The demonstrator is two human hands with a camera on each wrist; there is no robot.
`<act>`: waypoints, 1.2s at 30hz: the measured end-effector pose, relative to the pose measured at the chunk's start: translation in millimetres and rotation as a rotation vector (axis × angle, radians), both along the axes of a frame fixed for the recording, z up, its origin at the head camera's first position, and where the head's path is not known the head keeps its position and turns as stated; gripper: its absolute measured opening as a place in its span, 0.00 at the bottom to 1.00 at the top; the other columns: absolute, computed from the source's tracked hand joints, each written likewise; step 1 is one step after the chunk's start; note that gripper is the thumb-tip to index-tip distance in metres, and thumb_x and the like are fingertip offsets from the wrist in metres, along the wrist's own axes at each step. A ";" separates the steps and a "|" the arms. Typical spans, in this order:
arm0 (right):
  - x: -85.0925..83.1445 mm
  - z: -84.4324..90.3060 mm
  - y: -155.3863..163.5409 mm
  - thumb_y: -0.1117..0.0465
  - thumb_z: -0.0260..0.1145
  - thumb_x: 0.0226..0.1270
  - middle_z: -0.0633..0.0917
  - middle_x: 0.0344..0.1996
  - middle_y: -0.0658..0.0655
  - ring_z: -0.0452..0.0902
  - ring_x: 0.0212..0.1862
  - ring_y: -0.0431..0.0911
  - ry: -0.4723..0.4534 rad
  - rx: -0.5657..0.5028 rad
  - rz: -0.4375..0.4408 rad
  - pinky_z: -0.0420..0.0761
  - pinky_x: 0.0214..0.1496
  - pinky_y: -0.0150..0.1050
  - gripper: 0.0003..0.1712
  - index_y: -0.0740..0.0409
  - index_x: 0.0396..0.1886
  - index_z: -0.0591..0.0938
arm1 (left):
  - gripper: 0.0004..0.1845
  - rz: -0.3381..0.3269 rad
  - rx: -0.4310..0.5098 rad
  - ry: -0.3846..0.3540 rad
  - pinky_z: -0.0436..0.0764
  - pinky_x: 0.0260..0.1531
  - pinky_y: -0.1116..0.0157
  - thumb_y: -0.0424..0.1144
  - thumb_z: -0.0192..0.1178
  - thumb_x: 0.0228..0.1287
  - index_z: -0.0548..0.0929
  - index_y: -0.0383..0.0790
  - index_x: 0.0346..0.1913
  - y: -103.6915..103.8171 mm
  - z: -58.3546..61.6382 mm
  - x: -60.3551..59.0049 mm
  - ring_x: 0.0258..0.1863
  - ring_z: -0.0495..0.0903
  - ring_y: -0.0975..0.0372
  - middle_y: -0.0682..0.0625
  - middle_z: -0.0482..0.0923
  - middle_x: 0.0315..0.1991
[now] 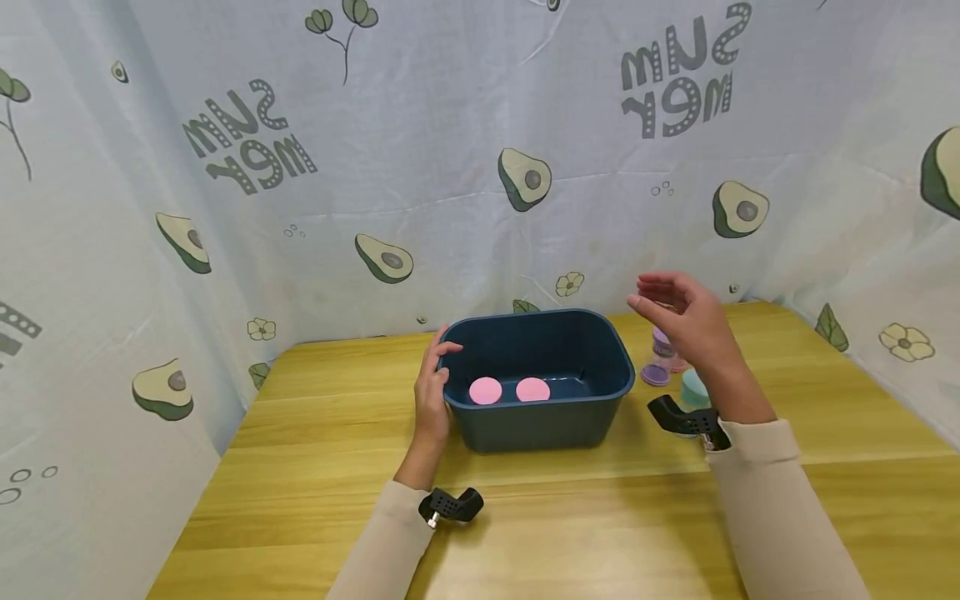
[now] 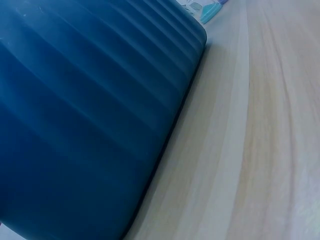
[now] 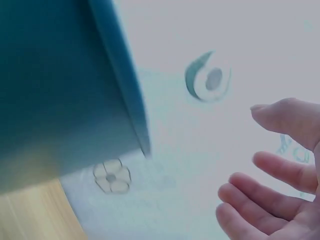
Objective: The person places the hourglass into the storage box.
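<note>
A dark blue plastic bin [image 1: 538, 417] stands on the wooden table [image 1: 315, 433], and two pink round discs [image 1: 485, 390] lie on its floor. My left hand [image 1: 432, 392] rests against the bin's left rim, thumb over the edge. My right hand [image 1: 686, 321] hovers above the table to the right of the bin, fingers relaxed and holding nothing. Below it stand a purple hourglass-shaped item [image 1: 660, 360] and a teal round piece [image 1: 694, 387], partly hidden by the hand. The left wrist view is filled by the bin's ribbed wall [image 2: 85, 120]. In the right wrist view my open fingers [image 3: 272, 200] show.
A pale curtain [image 1: 480, 150] printed with avocados encloses the table at the back and both sides. Bare wood lies in front of the bin and at the left. Black camera mounts [image 1: 452, 504] sit on both wrists.
</note>
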State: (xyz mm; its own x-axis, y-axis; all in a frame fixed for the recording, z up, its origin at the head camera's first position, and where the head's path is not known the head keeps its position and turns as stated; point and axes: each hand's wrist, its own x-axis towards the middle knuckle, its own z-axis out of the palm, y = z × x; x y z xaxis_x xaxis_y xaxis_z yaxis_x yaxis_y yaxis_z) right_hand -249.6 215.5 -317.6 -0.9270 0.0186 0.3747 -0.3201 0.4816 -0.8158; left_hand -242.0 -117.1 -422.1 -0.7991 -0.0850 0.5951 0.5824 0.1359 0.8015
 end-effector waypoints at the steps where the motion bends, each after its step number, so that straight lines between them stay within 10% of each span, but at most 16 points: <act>1: -1.5 -0.4 4.2 0.46 0.63 0.66 0.77 0.58 0.57 0.73 0.57 0.42 0.000 -0.006 -0.021 0.71 0.50 0.18 0.32 0.57 0.64 0.71 | 0.22 0.001 0.000 -0.001 0.47 0.69 0.42 0.39 0.36 0.64 0.76 0.34 0.53 0.5 0.1 -0.1 0.73 0.54 0.55 0.48 0.60 0.72; 14: -9.0 -3.2 48.8 0.39 0.61 0.63 0.73 0.60 0.52 0.67 0.59 0.41 -0.121 -0.122 -0.198 0.71 0.61 0.30 0.38 0.52 0.69 0.68 | 0.23 0.002 0.003 -0.015 0.47 0.69 0.42 0.38 0.36 0.63 0.75 0.33 0.53 0.2 2.7 3.1 0.73 0.53 0.56 0.45 0.59 0.73; 20: -9.9 2.8 66.4 0.35 0.59 0.62 0.70 0.62 0.54 0.64 0.61 0.46 -0.199 -0.077 -0.140 0.61 0.68 0.56 0.45 0.55 0.71 0.64 | 0.23 -0.009 0.007 -0.019 0.45 0.69 0.41 0.39 0.37 0.63 0.75 0.33 0.53 0.0 2.8 4.5 0.74 0.52 0.55 0.45 0.59 0.73; 36: -26.8 -0.9 111.1 0.41 0.61 0.65 0.63 0.69 0.68 0.56 0.69 0.64 -0.394 0.175 0.103 0.57 0.67 0.64 0.45 0.61 0.73 0.58 | 0.22 -0.016 0.004 -0.016 0.46 0.69 0.41 0.39 0.36 0.63 0.76 0.35 0.53 -1.9 2.4 10.4 0.73 0.53 0.56 0.46 0.59 0.73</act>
